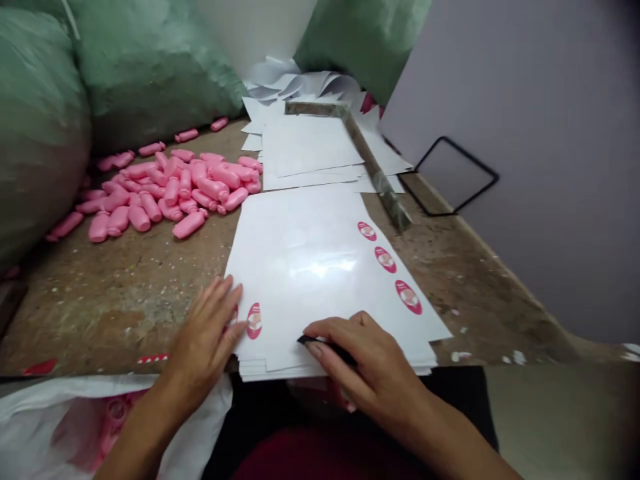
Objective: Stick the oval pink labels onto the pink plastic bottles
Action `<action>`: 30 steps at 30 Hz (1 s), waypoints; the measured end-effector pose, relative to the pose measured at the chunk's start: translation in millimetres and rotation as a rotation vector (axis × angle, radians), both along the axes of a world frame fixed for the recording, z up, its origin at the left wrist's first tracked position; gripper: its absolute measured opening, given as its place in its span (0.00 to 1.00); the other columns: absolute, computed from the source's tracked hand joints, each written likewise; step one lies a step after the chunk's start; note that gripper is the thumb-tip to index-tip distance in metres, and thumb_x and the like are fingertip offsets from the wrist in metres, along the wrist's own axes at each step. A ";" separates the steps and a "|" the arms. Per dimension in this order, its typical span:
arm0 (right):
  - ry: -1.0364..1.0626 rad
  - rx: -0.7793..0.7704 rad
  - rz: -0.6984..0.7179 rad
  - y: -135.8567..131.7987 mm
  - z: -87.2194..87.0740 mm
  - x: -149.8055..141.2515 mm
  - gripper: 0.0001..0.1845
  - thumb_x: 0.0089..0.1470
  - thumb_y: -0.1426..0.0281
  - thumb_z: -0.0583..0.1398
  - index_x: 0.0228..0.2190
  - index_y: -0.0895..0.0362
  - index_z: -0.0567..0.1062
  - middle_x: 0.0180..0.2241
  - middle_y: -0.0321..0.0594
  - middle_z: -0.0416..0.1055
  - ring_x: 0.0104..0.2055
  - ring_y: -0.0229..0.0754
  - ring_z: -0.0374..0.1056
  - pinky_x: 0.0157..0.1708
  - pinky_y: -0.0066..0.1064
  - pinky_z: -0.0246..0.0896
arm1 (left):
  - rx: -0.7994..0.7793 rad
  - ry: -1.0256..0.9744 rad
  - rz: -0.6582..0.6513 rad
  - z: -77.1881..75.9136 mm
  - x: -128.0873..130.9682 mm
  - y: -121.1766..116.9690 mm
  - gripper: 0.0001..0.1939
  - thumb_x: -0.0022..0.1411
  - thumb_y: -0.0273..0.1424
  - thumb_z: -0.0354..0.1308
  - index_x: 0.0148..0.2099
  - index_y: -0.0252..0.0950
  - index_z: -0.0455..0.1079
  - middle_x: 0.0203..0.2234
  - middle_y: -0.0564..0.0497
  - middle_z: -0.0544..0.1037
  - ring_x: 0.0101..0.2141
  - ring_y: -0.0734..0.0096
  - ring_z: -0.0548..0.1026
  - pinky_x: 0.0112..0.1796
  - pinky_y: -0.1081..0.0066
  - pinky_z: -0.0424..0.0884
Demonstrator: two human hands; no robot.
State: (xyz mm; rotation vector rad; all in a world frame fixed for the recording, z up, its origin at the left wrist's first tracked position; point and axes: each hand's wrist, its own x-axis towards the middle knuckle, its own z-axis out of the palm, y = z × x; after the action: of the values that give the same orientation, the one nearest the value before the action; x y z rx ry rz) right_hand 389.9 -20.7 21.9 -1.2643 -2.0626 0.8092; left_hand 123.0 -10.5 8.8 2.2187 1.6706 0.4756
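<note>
My left hand [210,333] lies with stretched fingers on the left edge of a glossy white sticker sheet [300,267], thumb beside an oval pink-and-white sticker [255,321]. Part of another sticker shows under its fingertips. In my right hand [363,357] is a slim black tool [303,339], pinched between thumb and fingers. Its pointed dark end shows just above the sheet's near part; whether it touches the sheet I cannot tell. Three more oval stickers, one of them the lowest sticker [409,297], run down the sheet's right side. More sheets lie beneath it.
Many pink plastic bottles [173,190] are heaped on the worn wooden table [125,287] at left, before large green sacks [150,73]. A taped, bent strip [370,153] lies over papers behind. A black wire frame [455,212] stands at right. An open white bag [200,427] hangs below left.
</note>
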 end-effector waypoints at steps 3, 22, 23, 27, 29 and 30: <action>-0.071 0.038 -0.089 10.1 -15.4 12.0 0.14 0.62 0.64 0.53 0.37 0.50 0.79 0.26 0.39 0.77 0.27 0.43 0.68 0.30 0.35 0.58 | -0.051 0.031 -0.083 -2.9 14.7 -11.8 0.26 0.70 0.43 0.46 0.63 0.37 0.67 0.66 0.40 0.62 0.69 0.45 0.50 0.64 0.37 0.45; -0.289 0.140 -0.084 20.4 -13.1 -36.7 0.08 0.61 0.71 0.55 0.35 0.55 0.75 0.25 0.34 0.78 0.22 0.38 0.67 0.33 0.34 0.50 | -0.155 -0.133 -0.227 3.1 19.6 7.5 0.35 0.61 0.43 0.61 0.67 0.37 0.61 0.63 0.41 0.67 0.66 0.48 0.58 0.64 0.44 0.55; -0.297 0.143 -0.081 22.5 -13.7 -37.2 0.07 0.61 0.71 0.55 0.35 0.55 0.75 0.25 0.33 0.78 0.21 0.38 0.67 0.33 0.34 0.49 | -0.160 -0.112 -0.229 2.9 20.5 7.9 0.37 0.61 0.43 0.61 0.68 0.37 0.58 0.64 0.40 0.67 0.66 0.48 0.58 0.63 0.44 0.56; -0.319 0.156 -0.074 26.3 -12.3 -39.8 0.08 0.61 0.71 0.56 0.34 0.55 0.75 0.25 0.33 0.79 0.21 0.37 0.66 0.33 0.34 0.48 | -0.182 -0.072 -0.237 3.6 21.1 8.7 0.40 0.62 0.43 0.61 0.70 0.37 0.52 0.65 0.41 0.65 0.65 0.48 0.57 0.61 0.45 0.59; -0.325 0.173 -0.067 26.0 -11.8 -40.8 0.08 0.61 0.71 0.55 0.33 0.55 0.75 0.24 0.32 0.78 0.20 0.38 0.65 0.32 0.34 0.47 | -0.177 -0.063 -0.243 3.2 20.6 8.7 0.39 0.62 0.43 0.61 0.70 0.37 0.52 0.65 0.42 0.65 0.65 0.48 0.57 0.61 0.44 0.58; -0.330 0.185 -0.062 25.5 -11.8 -41.2 0.08 0.61 0.71 0.55 0.33 0.56 0.75 0.24 0.32 0.78 0.20 0.38 0.65 0.32 0.34 0.46 | -0.173 -0.059 -0.244 2.9 20.5 8.6 0.39 0.62 0.42 0.61 0.70 0.37 0.52 0.65 0.42 0.65 0.65 0.48 0.57 0.61 0.44 0.58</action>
State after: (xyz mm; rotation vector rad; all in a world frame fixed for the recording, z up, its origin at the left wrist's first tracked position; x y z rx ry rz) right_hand 348.7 4.8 10.1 -1.4234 -2.2786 0.3885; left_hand 143.5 -1.9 11.7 2.2182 1.3339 0.3183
